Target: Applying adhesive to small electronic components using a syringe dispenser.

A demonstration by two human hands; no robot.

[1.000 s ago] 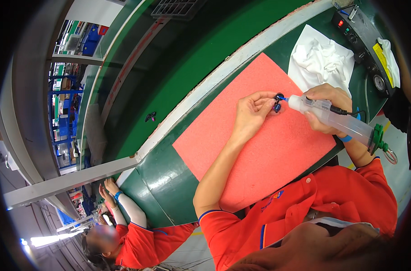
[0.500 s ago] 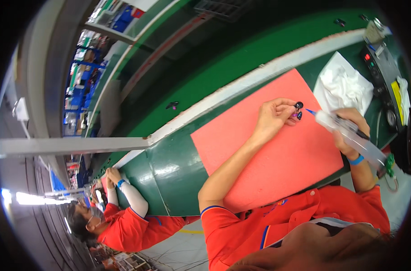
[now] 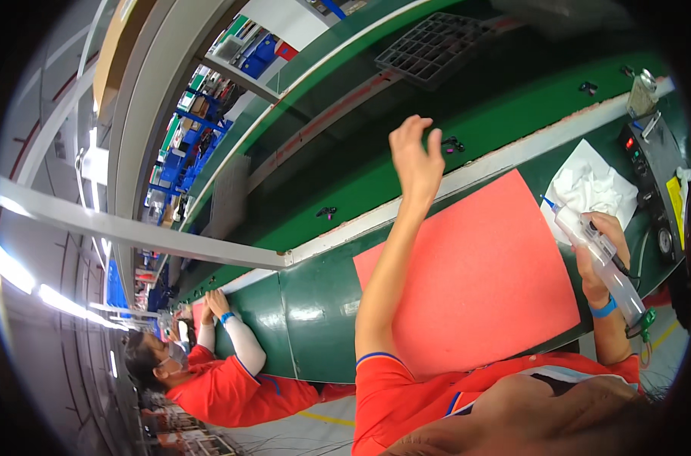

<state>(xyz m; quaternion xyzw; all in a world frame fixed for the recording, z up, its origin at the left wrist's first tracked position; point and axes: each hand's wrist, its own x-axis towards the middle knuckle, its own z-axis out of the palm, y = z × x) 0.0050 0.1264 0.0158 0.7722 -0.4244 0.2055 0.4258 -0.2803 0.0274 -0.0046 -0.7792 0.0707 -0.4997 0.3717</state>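
The left hand (image 3: pixel 415 156) is stretched out over the green belt (image 3: pixel 406 163), fingers spread wide and holding nothing. A small black part (image 3: pixel 452 143) lies just beyond its fingertips, close enough to be what it reaches toward. The right hand (image 3: pixel 600 254) is wrapped around a clear syringe-like dispenser (image 3: pixel 597 262), tip angled up and away from the red mat (image 3: pixel 474 273), kept ready. A white cloth (image 3: pixel 592 190) lies just past that tip, handy for wiping.
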